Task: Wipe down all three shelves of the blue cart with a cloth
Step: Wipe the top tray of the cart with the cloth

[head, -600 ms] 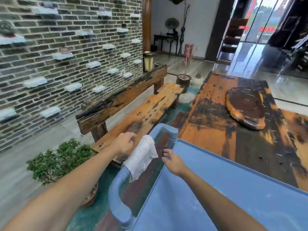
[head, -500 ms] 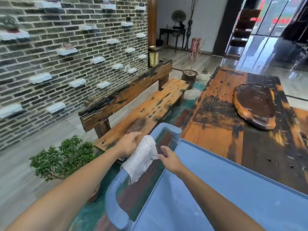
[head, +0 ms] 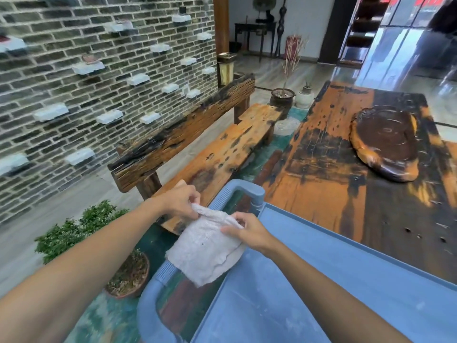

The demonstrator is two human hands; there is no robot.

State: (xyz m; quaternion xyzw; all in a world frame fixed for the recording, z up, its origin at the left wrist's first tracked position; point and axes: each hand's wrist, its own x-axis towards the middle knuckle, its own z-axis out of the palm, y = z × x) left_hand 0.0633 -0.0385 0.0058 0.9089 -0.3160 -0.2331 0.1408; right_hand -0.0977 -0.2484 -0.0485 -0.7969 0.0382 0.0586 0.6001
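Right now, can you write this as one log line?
step: taking cloth off cart handle | left hand: pinching cloth | right hand: pinching cloth | top shelf: unwiped, dusty

White textured cloth point(head: 206, 246): draped over blue plastic cart's handle point(head: 158, 280), pinched at top edge by left hand point(head: 181, 201) & right hand point(head: 249, 231). Top shelf point(head: 309, 280) dusty. Adj.: rustic wooden bench point(head: 217, 154), potted green shrub point(head: 81, 231).

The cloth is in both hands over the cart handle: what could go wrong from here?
1. Both hands, left and right, pinch only the top edge of the cloth; it may slip and fall to the floor beside the plant.
2. The hanging cloth may snag on the handle.
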